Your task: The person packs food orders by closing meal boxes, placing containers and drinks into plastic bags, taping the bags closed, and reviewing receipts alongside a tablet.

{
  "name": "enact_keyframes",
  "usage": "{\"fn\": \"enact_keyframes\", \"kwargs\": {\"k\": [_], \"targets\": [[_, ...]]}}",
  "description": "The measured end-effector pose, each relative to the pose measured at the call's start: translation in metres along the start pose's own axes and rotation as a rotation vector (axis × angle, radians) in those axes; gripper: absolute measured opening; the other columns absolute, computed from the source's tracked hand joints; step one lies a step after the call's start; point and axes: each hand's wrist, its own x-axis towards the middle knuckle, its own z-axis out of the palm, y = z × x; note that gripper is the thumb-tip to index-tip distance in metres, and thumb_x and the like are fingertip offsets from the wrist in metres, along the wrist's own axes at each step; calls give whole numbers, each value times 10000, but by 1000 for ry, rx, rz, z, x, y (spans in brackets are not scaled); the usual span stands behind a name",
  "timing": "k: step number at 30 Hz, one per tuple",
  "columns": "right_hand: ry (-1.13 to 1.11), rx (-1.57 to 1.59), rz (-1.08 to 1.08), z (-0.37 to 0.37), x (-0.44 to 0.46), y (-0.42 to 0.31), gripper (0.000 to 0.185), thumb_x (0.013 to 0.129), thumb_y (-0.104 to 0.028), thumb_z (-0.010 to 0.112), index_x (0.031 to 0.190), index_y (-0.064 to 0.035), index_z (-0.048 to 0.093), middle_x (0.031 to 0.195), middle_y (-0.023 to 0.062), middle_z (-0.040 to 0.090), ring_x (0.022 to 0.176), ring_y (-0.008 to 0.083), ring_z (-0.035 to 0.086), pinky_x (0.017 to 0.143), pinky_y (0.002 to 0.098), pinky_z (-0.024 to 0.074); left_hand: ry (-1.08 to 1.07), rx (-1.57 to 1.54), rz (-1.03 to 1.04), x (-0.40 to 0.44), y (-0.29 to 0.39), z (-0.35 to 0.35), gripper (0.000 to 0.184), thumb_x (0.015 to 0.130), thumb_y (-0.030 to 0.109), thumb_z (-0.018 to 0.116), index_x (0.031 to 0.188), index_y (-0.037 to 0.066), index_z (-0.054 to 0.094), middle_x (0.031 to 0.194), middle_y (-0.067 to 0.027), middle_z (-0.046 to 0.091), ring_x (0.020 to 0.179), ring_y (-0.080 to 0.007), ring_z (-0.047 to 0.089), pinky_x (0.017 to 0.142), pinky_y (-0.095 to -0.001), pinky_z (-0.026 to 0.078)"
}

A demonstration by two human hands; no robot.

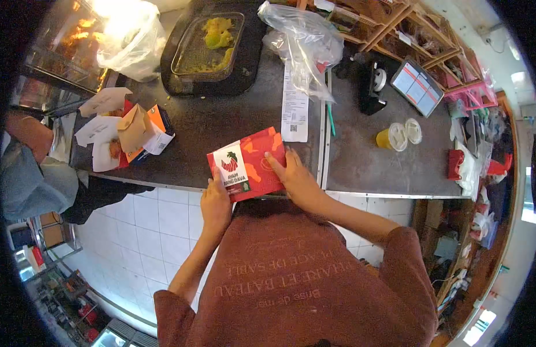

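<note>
A red and white printed cardboard food box (253,165), which looks folded flat, is held between my two hands at the table's front edge. My left hand (216,199) grips its lower left side, thumb on the front. At its right side, my right hand (297,176) closes on the edge with the thumb across the printed face. The fingers behind the box are hidden. To the left on the table stand open food boxes (106,139) with food inside, next to a brown paper pouch (135,128). A long printed receipt (295,110) lies just beyond my right hand.
At the back are a glass tray (181,43) with yellow-green food and a clear plastic bag (305,43). A tablet (417,87) and a yellow drink cup (391,139) stand right. Another person's grey clothing (34,179) shows at left, near a white plastic bag (132,43).
</note>
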Motion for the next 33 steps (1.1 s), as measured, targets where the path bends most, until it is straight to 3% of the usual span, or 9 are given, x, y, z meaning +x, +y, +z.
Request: {"fn": "enact_keyframes", "kwargs": {"k": [3, 7, 10, 14, 16, 19, 23, 27, 33], "targets": [[192, -346, -138, 7, 15, 16, 638, 757, -240, 551, 1322, -158, 266, 1333, 254, 209, 1236, 388, 231, 1006, 475, 231, 268, 751, 107, 4, -5, 15, 724, 797, 396, 474, 1289, -72, 221, 1254, -297, 339, 1198, -366, 330, 989, -535, 174], [-1, -44, -532, -18, 26, 24, 682, 755, -373, 526, 1317, -90, 263, 1387, 193, 157, 1268, 332, 205, 1034, 478, 157, 183, 252, 431, 2, 5, -19, 841, 756, 536, 416, 1307, -59, 195, 1366, -243, 174, 1298, -339, 110, 1025, -514, 67], [-55, -9, -638, -16, 29, 39, 702, 754, -384, 522, 1319, -63, 255, 1387, 170, 182, 1270, 298, 224, 1043, 455, 150, -1, 122, 622, 17, -15, -21, 866, 731, 530, 460, 1319, -41, 178, 1387, -181, 180, 1300, -318, 123, 1039, -469, 84], [202, -364, -702, 20, 42, 50, 675, 721, -321, 548, 1289, -49, 305, 1355, 172, 259, 1256, 271, 264, 1041, 455, 177, 390, 207, 733, 30, -24, 7, 548, 779, 338, 533, 1210, 15, 433, 1290, -152, 391, 1212, -304, 350, 988, -429, 278], [177, -194, -622, 15, 50, 42, 664, 709, -303, 548, 1277, -48, 321, 1347, 171, 273, 1243, 276, 288, 1038, 460, 187, 393, 18, 688, 32, -15, -9, 337, 804, 222, 524, 1088, 40, 548, 1203, -134, 489, 1141, -301, 442, 942, -422, 348], [249, -1, -431, 2, 30, 27, 621, 757, -342, 548, 1264, -49, 344, 1331, 204, 277, 1227, 317, 298, 1029, 456, 195, 347, 138, 716, 28, -6, -17, 301, 821, 135, 492, 1104, 36, 527, 1232, -142, 458, 1156, -341, 407, 953, -447, 326], [527, 722, 94, 3, 25, 64, 527, 843, -313, 501, 1265, -41, 341, 1294, 213, 321, 1196, 309, 341, 1027, 366, 219, 345, 262, 803, 20, -3, -6, 547, 879, 488, 287, 1265, 115, 390, 1334, -245, 248, 1226, -410, 257, 971, -530, 255], [1244, 67, 776, -59, 45, 213, 331, 818, -212, 498, 1019, 49, 467, 958, 199, 499, 914, 357, 479, 844, 396, 381, 621, 348, 943, 41, -19, 14, 354, 904, 312, 387, 1147, 89, 515, 1182, -237, 450, 1109, -392, 421, 913, -456, 362], [958, 265, 1410, -78, 77, 288, 505, 753, -439, 566, 883, 48, 600, 1016, 218, 437, 968, 381, 426, 769, 467, 414, 602, 224, 1079, 72, 18, 25, 354, 901, 306, 392, 1148, 83, 512, 1170, -236, 457, 1096, -388, 429, 904, -456, 368]]}}
